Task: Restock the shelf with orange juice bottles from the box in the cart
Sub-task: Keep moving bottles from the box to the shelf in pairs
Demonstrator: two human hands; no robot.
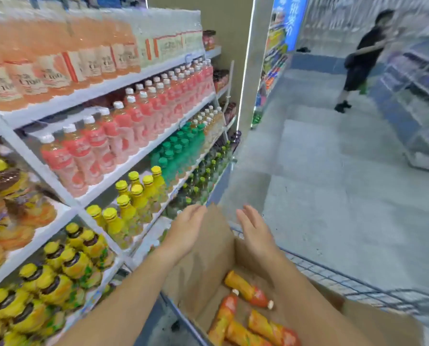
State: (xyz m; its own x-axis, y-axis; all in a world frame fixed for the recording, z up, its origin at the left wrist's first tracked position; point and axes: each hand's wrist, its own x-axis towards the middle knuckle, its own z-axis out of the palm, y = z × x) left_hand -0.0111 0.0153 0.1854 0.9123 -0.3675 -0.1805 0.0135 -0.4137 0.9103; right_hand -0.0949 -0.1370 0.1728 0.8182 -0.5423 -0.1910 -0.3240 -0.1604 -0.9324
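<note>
A shop aisle with a grey floor, where another person stands far off to the right. The left hand and the right hand both hover flat with fingers straight. They hold nothing and are slightly apart over the far end of the box. Below the hands and nearer the body, the bottles lie on their sides on the box floor, loose and pointing different ways, with some touching each other. None is touched by either hand. The box sits in the cart, whose wire rim shows just right of the right hand. The shelf rises to the left of the left hand, its rows packed with standing bottles. A row with white caps and red labels looks like the match, though blur leaves that unsure. The bottles seem full, so each is likely weighty for its size, stiff in the body and smooth on the label, and may slip in a loose hold. A wrap round the middle of the body, or round the neck under the cap, should be the firmest hold. Turning one upright will be needed before it can stand on the shelf.
</note>
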